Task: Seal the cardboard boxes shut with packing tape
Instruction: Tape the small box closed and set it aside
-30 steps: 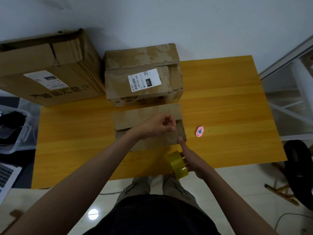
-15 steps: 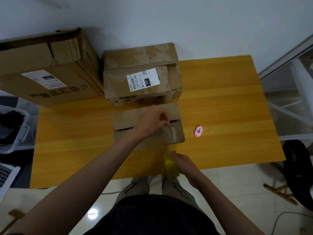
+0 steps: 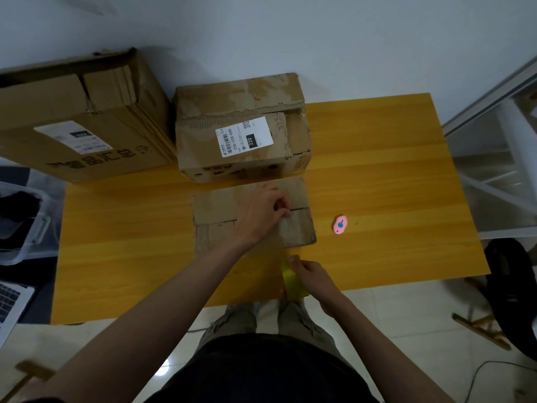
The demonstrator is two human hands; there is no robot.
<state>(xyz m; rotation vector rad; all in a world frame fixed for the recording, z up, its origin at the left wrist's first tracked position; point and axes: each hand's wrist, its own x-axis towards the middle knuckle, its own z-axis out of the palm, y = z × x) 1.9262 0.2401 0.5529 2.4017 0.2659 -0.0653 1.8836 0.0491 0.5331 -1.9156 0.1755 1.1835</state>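
A yellow wooden table [image 3: 377, 170] stands against a pale wall. On it lies the small flat box [image 3: 220, 210], its flap seam under the left hand [image 3: 261, 213], whose fingertips pinch the tape end down there. A strip seems to run from that pinch toward the tape roll [image 3: 292, 279], gripped by the right hand [image 3: 315, 279] at the near edge. Next, I'd judge, comes cutting; the pink cutter [image 3: 339, 224] lies beyond the roll hand. Two larger boxes [image 3: 241, 132] sit farther back.

Your yellow wood-grain table [image 3: 377, 175] stands against a plain white wall [image 3: 290, 33]; glossy pale floor tiles [image 3: 406, 330] below.
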